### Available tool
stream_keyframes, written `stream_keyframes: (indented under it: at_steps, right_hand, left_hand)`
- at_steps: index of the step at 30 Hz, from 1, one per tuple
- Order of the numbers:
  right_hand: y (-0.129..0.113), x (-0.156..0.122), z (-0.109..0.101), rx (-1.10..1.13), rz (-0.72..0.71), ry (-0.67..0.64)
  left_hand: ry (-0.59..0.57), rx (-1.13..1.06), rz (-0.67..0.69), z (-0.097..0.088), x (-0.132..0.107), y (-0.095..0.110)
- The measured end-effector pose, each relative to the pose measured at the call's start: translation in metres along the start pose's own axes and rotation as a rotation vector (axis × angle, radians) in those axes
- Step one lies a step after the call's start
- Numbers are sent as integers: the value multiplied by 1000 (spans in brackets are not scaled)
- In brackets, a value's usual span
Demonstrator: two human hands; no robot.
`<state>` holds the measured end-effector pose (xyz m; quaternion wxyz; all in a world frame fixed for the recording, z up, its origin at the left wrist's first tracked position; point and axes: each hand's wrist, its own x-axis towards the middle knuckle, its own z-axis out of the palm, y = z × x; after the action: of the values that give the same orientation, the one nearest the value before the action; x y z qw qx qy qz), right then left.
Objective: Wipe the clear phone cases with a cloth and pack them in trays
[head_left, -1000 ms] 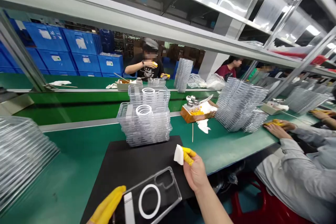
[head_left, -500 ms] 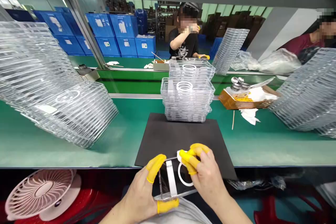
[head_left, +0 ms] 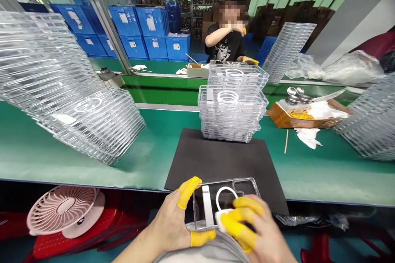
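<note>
A clear phone case [head_left: 226, 199] with a white ring and a white strip is held over the near edge of the black mat [head_left: 222, 160]. My left hand [head_left: 175, 222], with yellow finger cots, grips the case's left end between thumb and forefinger. My right hand [head_left: 251, 228], also in yellow cots, pinches a small white pad [head_left: 221, 218] against the lower side of the case, beside the ring.
A stack of clear cases [head_left: 233, 109] stands at the mat's far edge; leaning piles of clear cases [head_left: 70, 102] lie at the left and at the right [head_left: 370, 127]. A brown tray [head_left: 304, 117] holds tins and cloths. A pink fan [head_left: 64, 209] sits below the bench. A person [head_left: 230, 35] works across the belt.
My view has swung from the right to straight ahead. My right hand brought the white pad down onto the case and slid it toward me. My left hand keeps its hold on the case.
</note>
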<state>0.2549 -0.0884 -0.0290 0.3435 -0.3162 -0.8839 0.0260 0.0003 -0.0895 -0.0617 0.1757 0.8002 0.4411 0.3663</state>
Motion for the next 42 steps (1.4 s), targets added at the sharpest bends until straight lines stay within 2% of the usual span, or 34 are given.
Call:
stream_keyframes:
  at_steps: [3, 5, 7, 12, 15, 20, 26, 30, 33, 35, 39, 42]
  right_hand:
    - [17, -38, -12, -110, 119, 77]
    - [24, -41, -10, -137, 145, 93]
    - [22, -21, 2, -122, 134, 114]
    - [-3, 59, 35, -13, 93, 126]
    - [-17, 74, 39, 99, 24, 74]
    - [-28, 60, 28, 225, -171, -34]
    - [-21, 36, 18, 192, -184, -43]
    - [7, -14, 2, 13, -85, -24]
    - [35, -52, -15, -134, 2, 36]
    - [50, -68, -24, -172, 62, 80]
    - [61, -72, -32, -168, 177, 153]
    - [49, -50, -29, -144, 336, 293]
  left_hand:
    - [13, -12, 21, 0, 2, 0]
    - [23, -5, 36, 1, 3, -1]
    - [38, -8, 59, 3, 3, -3]
    - [74, -51, 90, 7, 4, -4]
    - [78, -70, 64, 6, 8, 0]
    - [50, -74, 100, -1, 15, 5]
    - [38, -106, 63, -2, 15, 4]
    - [28, -160, 27, -1, 14, 3]
    - [27, -178, 5, 0, 14, 1]
    - [30, -184, 8, 1, 13, 1]
    - [49, -174, 18, 2, 1, 4]
    - [45, -166, -10, 1, -10, 6]
